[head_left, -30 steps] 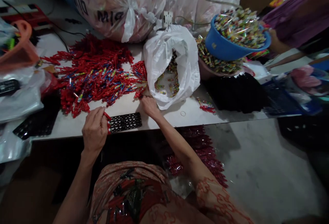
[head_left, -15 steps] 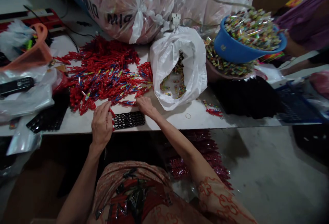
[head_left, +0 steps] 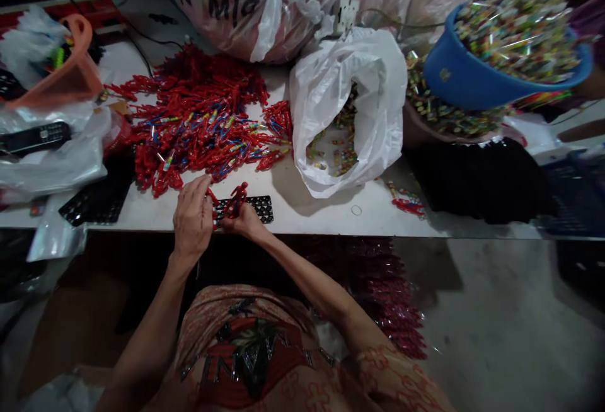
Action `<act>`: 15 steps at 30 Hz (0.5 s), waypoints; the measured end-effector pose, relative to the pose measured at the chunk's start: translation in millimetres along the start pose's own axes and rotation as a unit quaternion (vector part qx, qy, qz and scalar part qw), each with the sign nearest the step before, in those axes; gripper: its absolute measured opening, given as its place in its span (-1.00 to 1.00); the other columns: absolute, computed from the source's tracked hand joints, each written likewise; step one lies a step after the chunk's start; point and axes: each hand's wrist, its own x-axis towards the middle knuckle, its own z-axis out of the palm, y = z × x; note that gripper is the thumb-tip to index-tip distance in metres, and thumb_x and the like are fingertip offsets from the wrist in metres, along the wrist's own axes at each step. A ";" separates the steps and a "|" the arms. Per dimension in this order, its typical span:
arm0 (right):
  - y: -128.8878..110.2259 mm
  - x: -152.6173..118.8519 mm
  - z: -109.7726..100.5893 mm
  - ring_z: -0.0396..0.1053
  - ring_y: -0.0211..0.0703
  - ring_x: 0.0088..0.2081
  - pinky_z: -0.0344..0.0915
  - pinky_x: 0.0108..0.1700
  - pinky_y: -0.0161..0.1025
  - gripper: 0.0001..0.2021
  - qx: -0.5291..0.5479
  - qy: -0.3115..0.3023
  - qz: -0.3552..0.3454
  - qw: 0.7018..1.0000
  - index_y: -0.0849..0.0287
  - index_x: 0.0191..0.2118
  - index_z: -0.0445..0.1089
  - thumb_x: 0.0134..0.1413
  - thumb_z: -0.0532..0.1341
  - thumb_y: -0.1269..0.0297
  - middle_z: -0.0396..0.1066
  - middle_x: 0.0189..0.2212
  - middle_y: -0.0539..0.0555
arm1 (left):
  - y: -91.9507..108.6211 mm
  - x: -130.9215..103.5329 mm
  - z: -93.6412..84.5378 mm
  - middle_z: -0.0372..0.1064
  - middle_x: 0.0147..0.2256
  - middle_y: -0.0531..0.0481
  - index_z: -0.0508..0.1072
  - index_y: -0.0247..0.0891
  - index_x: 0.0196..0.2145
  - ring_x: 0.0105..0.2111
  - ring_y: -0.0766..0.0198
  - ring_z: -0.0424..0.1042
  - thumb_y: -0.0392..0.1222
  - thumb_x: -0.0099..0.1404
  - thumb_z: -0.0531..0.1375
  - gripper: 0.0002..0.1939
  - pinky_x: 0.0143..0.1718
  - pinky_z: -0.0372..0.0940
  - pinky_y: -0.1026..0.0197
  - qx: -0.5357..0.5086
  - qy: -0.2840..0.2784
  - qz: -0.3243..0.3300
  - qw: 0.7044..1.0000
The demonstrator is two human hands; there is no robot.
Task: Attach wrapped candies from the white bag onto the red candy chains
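Note:
A black perforated strip lies flat near the table's front edge. My left hand is curled over its left end, with a small red piece showing beside the fingertips. My right hand is closed around a slim red plastic figure, held up over the strip. The fingers hide the figure's lower part. Beyond both hands spreads a heap of similar red figures with blue and yellow parts.
An open white plastic bag with small colourful pieces stands right of the heap. Farther right are a blue basin full of wrapped pieces and a black pile. An orange basket and plastic packets sit left. Large tied sacks stand behind.
My right hand has come back from the edge of the red heap to the strip, bringing a red figure. My left hand stays at the strip's left end. The view has shifted slightly.

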 end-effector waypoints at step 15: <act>-27.2 43.9 -101.6 0.39 -0.10 -0.17 0.31 -0.16 -0.26 -0.71 -0.417 0.075 -0.002 0.906 0.31 -0.01 0.37 0.14 0.13 0.45 0.39 -0.08 0.23 | 3.6 -3.4 -0.2 0.21 0.20 -0.21 0.29 -0.21 0.19 0.26 -0.01 0.07 -0.06 0.36 0.04 -0.53 0.26 -0.02 -0.10 0.035 0.013 0.030 0.999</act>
